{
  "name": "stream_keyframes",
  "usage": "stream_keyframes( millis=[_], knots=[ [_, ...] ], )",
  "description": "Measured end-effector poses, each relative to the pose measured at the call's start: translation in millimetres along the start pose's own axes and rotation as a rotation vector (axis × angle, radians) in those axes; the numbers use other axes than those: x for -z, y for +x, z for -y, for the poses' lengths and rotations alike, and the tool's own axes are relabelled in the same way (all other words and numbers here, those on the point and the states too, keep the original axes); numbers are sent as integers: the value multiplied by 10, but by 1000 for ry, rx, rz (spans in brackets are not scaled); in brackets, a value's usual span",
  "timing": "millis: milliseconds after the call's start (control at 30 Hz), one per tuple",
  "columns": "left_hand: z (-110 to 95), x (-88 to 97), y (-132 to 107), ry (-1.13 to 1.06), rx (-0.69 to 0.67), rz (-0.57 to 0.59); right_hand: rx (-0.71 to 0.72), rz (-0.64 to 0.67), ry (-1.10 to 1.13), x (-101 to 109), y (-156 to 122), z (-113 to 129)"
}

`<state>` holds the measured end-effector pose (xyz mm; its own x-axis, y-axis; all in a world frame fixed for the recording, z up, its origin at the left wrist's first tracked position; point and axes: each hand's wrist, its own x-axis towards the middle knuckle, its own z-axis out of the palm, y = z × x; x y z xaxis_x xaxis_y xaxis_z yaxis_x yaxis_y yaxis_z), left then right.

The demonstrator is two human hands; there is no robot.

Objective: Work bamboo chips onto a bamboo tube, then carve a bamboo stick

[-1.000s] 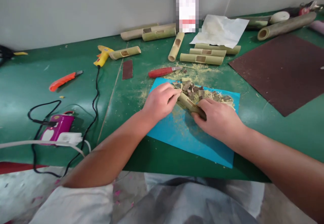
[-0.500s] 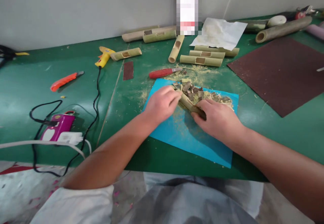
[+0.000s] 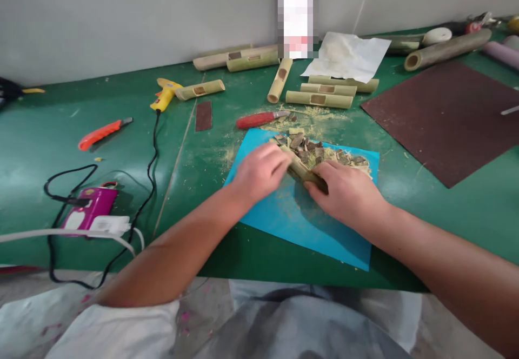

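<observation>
Bamboo tube [image 3: 300, 168], head view: aslant over blue sheet [image 3: 284, 213], between both hands. Right hand [image 3: 347, 188]: fingers grasp its nearer end. Left hand [image 3: 261, 171]: fingers curled beside its farther end; blurred, grip cannot be told. Tube pale green, slender, partly covered. Sheet, on worktop [image 3: 60, 113], bears brown chips [image 3: 299, 141].

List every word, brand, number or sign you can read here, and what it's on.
No text is readable.
Pixelated panel by the wall: blurred out.
White plug adapter: any print too small to read.
Yellow glue gun: any label too small to read.
</observation>
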<state>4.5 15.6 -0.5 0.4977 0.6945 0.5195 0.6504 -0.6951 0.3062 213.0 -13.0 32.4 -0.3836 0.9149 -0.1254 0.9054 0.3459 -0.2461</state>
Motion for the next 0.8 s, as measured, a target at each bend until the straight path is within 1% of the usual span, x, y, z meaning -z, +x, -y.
stream_keyframes(
  millis=[67,167,200,267,333,433,467,567,600,733,800],
  knots=[
    [-12,-1,5,30,3,-32,-2,-2,0,2,0,3],
    [-29,8,6,15,-66,44,4,0,-11,1,-4,5],
    [-31,13,5,11,-66,51,3,2,-10,1,-5,5],
    [-35,20,-2,47,-17,-12,-4,2,-2,2,-8,5],
    [-53,16,-12,74,1,-35,-4,-3,-1,4,-11,6],
    [-92,-6,-24,20,-71,75,4,-5,-3,5,-14,9],
    [-97,-13,-26,10,-78,84,3,-3,-2,5,-14,11],
    [-88,-19,-28,52,-17,-4,-3,7,-5,-1,-10,18],
    [-87,-18,-31,63,-10,-14,1,7,-8,-4,-9,20],
    [-95,-15,-40,20,-74,89,12,4,-21,-12,-6,27],
    [-78,-9,-32,35,-8,31,2,10,-26,-6,-9,29]
  ],
)
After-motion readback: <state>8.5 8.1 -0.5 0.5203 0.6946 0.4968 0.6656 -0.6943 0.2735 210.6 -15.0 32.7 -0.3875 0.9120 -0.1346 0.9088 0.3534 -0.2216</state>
